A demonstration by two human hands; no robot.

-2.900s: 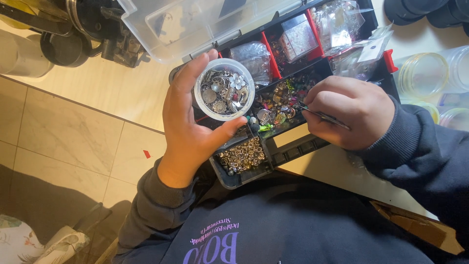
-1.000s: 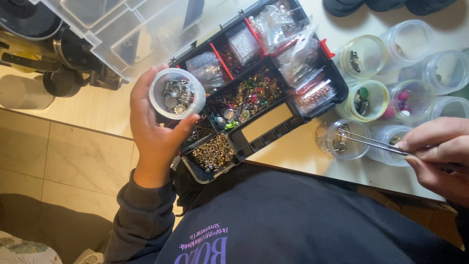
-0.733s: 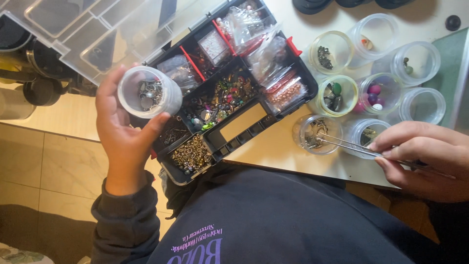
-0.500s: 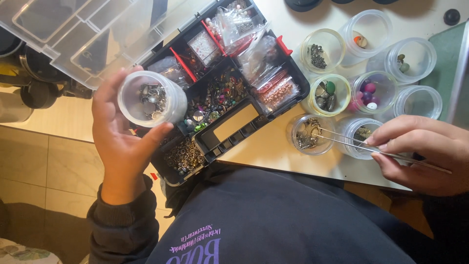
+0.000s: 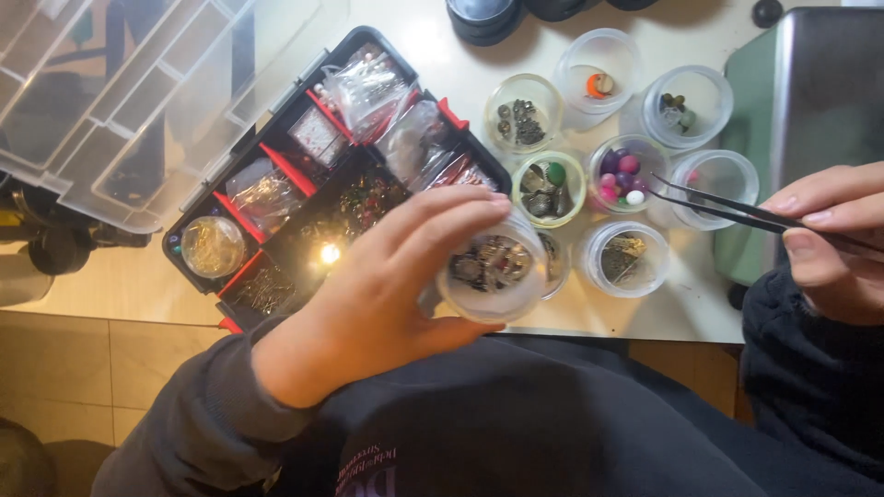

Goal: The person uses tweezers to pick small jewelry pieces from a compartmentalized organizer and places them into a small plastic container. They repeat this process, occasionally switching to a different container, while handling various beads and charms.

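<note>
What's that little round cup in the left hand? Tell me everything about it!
The cup is small, round and clear, like plastic, with no lid showing. Small dark and silvery metal-looking bits lie inside. The left hand grips its sides, holding it just above the table edge, in front of other cups.

Left hand (image 5: 387, 285) is out over the middle of the view, palm turned partly up, thumb underneath and fingers (image 5: 442, 216) curled over the top in a firm round grasp, the dark-sleeved forearm running back down to the lower left. Right hand (image 5: 833, 244) sits at the right edge, only partly in view, thumb and first two fingers pinched together in a fine, pen-like grip with the fingertips (image 5: 794, 202) pointing left. The right wrist drops into a dark cuff at the lower right, and the two hands are well apart.
</note>
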